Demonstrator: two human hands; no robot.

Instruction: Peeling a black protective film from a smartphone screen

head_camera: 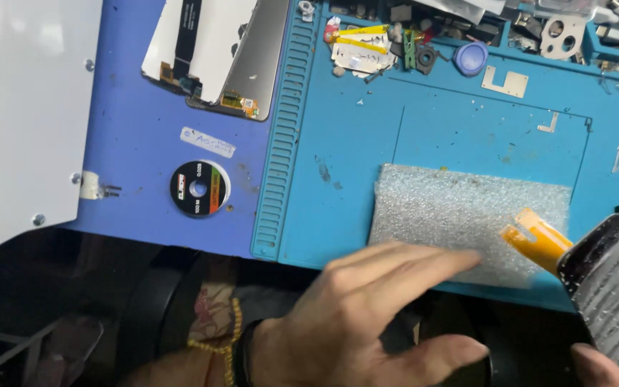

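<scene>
My left hand (367, 315) reaches in from the bottom middle, palm down. Its fingers lie stretched onto the near edge of a grey foam sheet (453, 204), which rests on the teal work mat (338, 158). It holds nothing. At the bottom right only the thumb of my right hand (597, 364) shows, gripping a dark, cracked-looking phone screen panel (614, 279). An orange flex cable (539, 240) sticks out of the panel's top corner and hangs over the foam's right edge.
Two loose display panels (209, 50) lie at the top left on a blue surface, near a small black spool (199, 188). A white sheet-metal panel (23, 107) fills the far left. Small parts, a blue cap (471, 57) and metal brackets crowd the mat's far edge.
</scene>
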